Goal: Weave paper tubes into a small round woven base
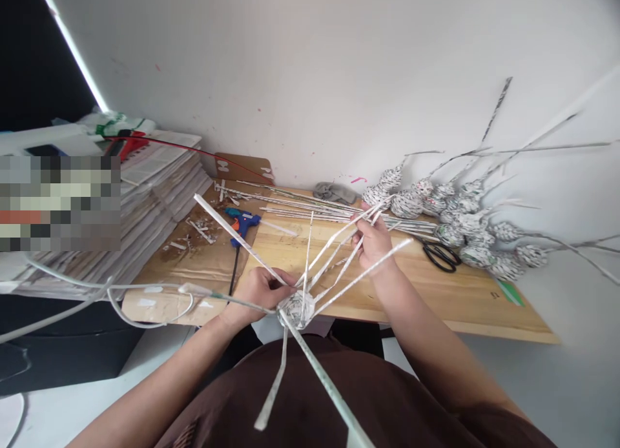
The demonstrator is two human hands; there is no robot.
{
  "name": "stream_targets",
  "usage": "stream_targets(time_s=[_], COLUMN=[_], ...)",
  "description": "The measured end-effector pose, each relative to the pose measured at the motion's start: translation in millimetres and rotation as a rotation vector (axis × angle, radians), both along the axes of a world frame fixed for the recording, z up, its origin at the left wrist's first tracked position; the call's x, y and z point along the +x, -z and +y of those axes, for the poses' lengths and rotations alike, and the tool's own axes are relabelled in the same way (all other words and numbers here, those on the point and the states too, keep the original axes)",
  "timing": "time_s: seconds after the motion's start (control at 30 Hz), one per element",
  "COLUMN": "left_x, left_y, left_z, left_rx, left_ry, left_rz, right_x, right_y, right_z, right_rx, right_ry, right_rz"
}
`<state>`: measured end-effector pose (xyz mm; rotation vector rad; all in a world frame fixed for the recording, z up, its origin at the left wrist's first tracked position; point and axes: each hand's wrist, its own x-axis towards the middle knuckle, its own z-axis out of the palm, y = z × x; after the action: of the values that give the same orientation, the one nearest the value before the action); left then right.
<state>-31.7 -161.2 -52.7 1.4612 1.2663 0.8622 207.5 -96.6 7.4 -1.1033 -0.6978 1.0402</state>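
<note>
A small round base woven from rolled newspaper (296,308) is near my body at the table's front edge, with several long paper sticks fanning out from it. My left hand (264,293) is closed on the left rim of this woven base. To the right and farther up, my right hand (371,238) pinches paper sticks that rise from the base. One long stick (239,239) points up to the left, and another (324,377) comes down toward my lap. The underside of the base is hidden.
Woven paper pieces with long stems (477,232) pile at the right. Black scissors (442,254) and loose paper sticks (310,206) lie on the wooden board (436,299). A blue glue gun (243,225) rests on cardboard, beside stacked papers (165,203) at left.
</note>
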Motion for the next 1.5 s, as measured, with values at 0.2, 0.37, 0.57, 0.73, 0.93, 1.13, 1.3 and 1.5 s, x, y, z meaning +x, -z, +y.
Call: stream_targets(time_s=[0.2, 0.37, 0.57, 0.73, 0.93, 1.13, 1.3, 1.5], left_x=[-1.6, 10.0, 18.8, 20.8, 23.5, 23.6, 22.7, 20.2], left_y=[5.2, -5.2, -6.0, 0.8, 5.5, 7.0, 5.4, 1.7], left_z=[1.2, 7.4, 12.9, 13.4, 13.0, 10.6, 9.3, 6.1], left_rx=[0.003, 0.055, 0.079, 0.096, 0.095, 0.203, 0.129, 0.124], left_ry=[-0.015, -0.249, -0.248, -0.15, -0.175, -0.17, -0.215, -0.164], left_rz=[-0.052, -0.271, -0.339, -0.27, -0.171, -0.039, -0.075, -0.147], right_x=[-7.7, -24.2, -39.4, -44.1, -47.3, -48.4, -48.0, -51.9], right_y=[-47.2, -50.4, 18.8, 42.9, 44.6, 46.7, 51.6, 47.0], right_z=[0.0, -5.7, -38.5, -63.2, -71.9, -68.8, -66.5, -69.0], right_rx=[0.13, 0.23, -0.203, -0.216, -0.041, -0.003, -0.1, -0.198], right_ry=[-0.143, -0.277, -0.464, -0.473, -0.382, -0.337, -0.357, -0.347], right_rz=[-0.123, -0.291, -0.05, 0.026, -0.225, -0.278, -0.147, 0.011])
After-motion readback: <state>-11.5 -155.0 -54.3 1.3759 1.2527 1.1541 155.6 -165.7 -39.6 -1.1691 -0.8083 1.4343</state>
